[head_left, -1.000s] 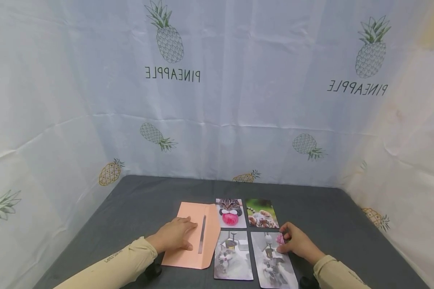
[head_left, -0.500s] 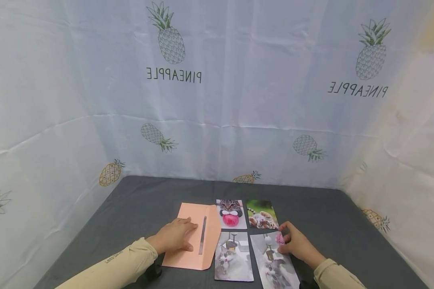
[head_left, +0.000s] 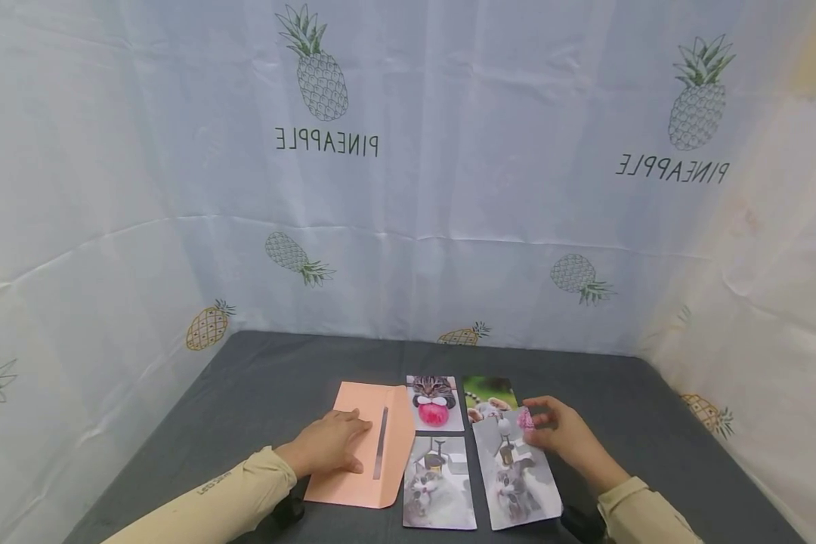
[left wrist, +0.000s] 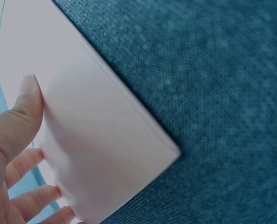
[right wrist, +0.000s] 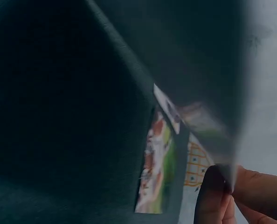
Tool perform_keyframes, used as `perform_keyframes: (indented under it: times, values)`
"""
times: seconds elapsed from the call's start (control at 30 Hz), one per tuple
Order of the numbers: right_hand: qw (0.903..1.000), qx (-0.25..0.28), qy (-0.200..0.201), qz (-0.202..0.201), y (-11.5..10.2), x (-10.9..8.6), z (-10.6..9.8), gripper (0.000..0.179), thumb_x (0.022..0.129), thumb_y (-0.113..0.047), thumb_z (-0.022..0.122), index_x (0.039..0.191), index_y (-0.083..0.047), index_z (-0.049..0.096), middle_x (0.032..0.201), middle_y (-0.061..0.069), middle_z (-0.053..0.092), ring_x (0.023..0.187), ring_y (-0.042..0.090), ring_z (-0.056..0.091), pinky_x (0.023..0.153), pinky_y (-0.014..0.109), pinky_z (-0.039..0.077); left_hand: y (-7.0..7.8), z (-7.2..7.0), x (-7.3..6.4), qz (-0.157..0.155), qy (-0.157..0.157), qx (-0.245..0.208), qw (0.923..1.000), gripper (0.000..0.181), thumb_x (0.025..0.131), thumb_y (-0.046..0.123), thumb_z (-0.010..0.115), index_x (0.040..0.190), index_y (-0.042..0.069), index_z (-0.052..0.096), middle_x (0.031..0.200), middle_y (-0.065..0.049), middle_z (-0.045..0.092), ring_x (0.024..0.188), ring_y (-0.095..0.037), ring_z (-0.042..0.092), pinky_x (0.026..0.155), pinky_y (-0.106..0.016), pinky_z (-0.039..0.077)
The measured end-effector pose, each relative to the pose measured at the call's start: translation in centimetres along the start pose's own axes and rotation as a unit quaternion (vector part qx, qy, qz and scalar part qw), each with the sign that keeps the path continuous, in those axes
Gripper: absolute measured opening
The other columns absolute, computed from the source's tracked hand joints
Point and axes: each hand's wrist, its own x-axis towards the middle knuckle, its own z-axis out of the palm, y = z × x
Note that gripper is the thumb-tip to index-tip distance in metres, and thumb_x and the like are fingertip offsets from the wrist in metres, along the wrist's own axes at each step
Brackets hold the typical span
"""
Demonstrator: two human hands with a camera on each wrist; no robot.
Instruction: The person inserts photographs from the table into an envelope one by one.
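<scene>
My left hand (head_left: 332, 442) rests on a peach envelope (head_left: 350, 487) with a long narrow window, its pointed flap facing right. In the left wrist view, thumb and fingertips lie on the plain paper near one side. My right hand (head_left: 567, 438) pinches a picture card (head_left: 517, 491) of grey-and-white kittens by its upper right corner. That card is raised and tilted, overlapping a tiger cub card (head_left: 486, 387) behind it. From the right wrist, its dark back (right wrist: 194, 51) shows. A striped cat card (head_left: 435, 404) and another kitten card (head_left: 439, 491) lie flat beside the envelope.
A dark grey cloth (head_left: 279, 370) covers the table. White curtains (head_left: 408, 189) printed with pineapples hang behind and along both sides. Dark wrist straps (head_left: 289, 510) show under the sleeves.
My right hand has lifted the lower right kitten card off the table and moved it up and away, over part of the tiger cub card. My left hand has stayed on the envelope.
</scene>
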Motion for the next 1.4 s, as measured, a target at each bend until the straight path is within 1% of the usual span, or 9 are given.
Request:
perform_keyframes:
  times: [0.17, 0.3, 0.43, 0.53, 0.7, 0.83, 1.0, 1.2, 1.4]
  values:
    - [0.9995, 0.027, -0.007, -0.015, -1.4, 0.2, 0.2, 0.061, 0.079, -0.001, 0.076, 0.132, 0.009, 0.047, 0.097, 0.017, 0.064, 0.081, 0.018, 0.062, 0.069, 0.031, 0.055, 0.1, -0.1, -0.1, -0.003, -0.001, -0.004, 1.0, 0.068, 0.071, 0.038, 0.083, 0.129, 0.011, 0.061, 0.14, -0.019, 0.052, 0.129, -0.04, 0.047, 0.099, -0.057, 0.043]
    - [0.9987, 0.046, -0.008, -0.019, -2.3, 0.5, 1.1, 0.059, 0.081, -0.002, 0.075, 0.132, 0.008, 0.048, 0.097, 0.017, 0.064, 0.081, 0.018, 0.062, 0.071, 0.031, 0.055, 0.2, -0.3, -0.2, -0.004, -0.002, -0.008, 1.0, 0.068, 0.071, 0.037, 0.083, 0.129, 0.01, 0.061, 0.14, -0.02, 0.052, 0.13, -0.041, 0.046, 0.099, -0.058, 0.042]
    - [0.9982, 0.056, -0.004, -0.02, -3.2, 0.9, 2.2, 0.059, 0.082, -0.004, 0.074, 0.133, 0.006, 0.048, 0.098, 0.016, 0.064, 0.082, 0.018, 0.062, 0.073, 0.034, 0.056, 0.2, -0.4, -0.3, -0.002, -0.002, -0.008, 1.0, 0.068, 0.071, 0.037, 0.083, 0.129, 0.01, 0.061, 0.14, -0.02, 0.052, 0.13, -0.041, 0.046, 0.099, -0.058, 0.042]
    - [0.9973, 0.07, -0.006, -0.023, -3.7, 1.3, 3.0, 0.059, 0.083, -0.005, 0.074, 0.135, 0.005, 0.047, 0.099, 0.017, 0.063, 0.082, 0.018, 0.062, 0.073, 0.034, 0.057, 0.3, -0.5, -0.3, -0.002, -0.003, -0.013, 0.9999, 0.068, 0.071, 0.036, 0.083, 0.129, 0.009, 0.061, 0.14, -0.021, 0.051, 0.13, -0.041, 0.046, 0.099, -0.058, 0.042]
    - [0.995, 0.097, -0.002, -0.025, -4.4, 2.1, 4.4, 0.058, 0.082, -0.005, 0.074, 0.134, 0.003, 0.049, 0.099, 0.016, 0.064, 0.077, 0.016, 0.062, 0.068, 0.033, 0.055, 0.4, -0.6, -0.4, -0.006, -0.005, -0.018, 0.9998, 0.068, 0.071, 0.035, 0.083, 0.129, 0.009, 0.061, 0.141, -0.021, 0.051, 0.13, -0.041, 0.045, 0.1, -0.058, 0.041]
    - [0.9938, 0.107, -0.003, -0.03, -4.7, 2.7, 5.5, 0.057, 0.081, -0.003, 0.074, 0.133, 0.002, 0.05, 0.097, 0.016, 0.064, 0.074, 0.016, 0.062, 0.067, 0.034, 0.054, 0.5, -0.6, -0.4, -0.011, -0.005, -0.02, 0.9997, 0.068, 0.07, 0.035, 0.083, 0.129, 0.009, 0.061, 0.141, -0.021, 0.051, 0.13, -0.041, 0.045, 0.101, -0.058, 0.041]
    - [0.9939, 0.108, 0.003, -0.024, -5.0, 3.4, 7.0, 0.053, 0.081, -0.002, 0.074, 0.13, -0.001, 0.055, 0.093, 0.014, 0.064, 0.07, 0.016, 0.059, 0.065, 0.036, 0.052, 0.6, -0.7, -0.4, -0.014, -0.003, -0.021, 0.9997, 0.067, 0.07, 0.034, 0.083, 0.129, 0.009, 0.061, 0.14, -0.021, 0.051, 0.13, -0.041, 0.046, 0.101, -0.058, 0.041]
    - [0.9923, 0.123, 0.009, -0.015, -4.9, 4.1, 8.9, 0.053, 0.079, 0.003, 0.073, 0.129, 0.003, 0.055, 0.091, 0.015, 0.063, 0.072, 0.016, 0.062, 0.069, 0.034, 0.056, 0.4, -0.6, -0.3, -0.012, -0.005, -0.019, 0.9997, 0.068, 0.071, 0.036, 0.083, 0.129, 0.009, 0.061, 0.14, -0.02, 0.051, 0.13, -0.041, 0.046, 0.1, -0.058, 0.041]
    - [0.991, 0.131, 0.025, -0.005, -4.6, 4.6, 10.4, 0.054, 0.077, 0.006, 0.074, 0.128, 0.005, 0.055, 0.088, 0.016, 0.062, 0.071, 0.018, 0.063, 0.071, 0.036, 0.058, 0.5, -0.6, -0.4, -0.006, -0.006, -0.018, 0.9998, 0.067, 0.071, 0.034, 0.083, 0.129, 0.009, 0.061, 0.141, -0.021, 0.051, 0.13, -0.041, 0.046, 0.099, -0.059, 0.041]
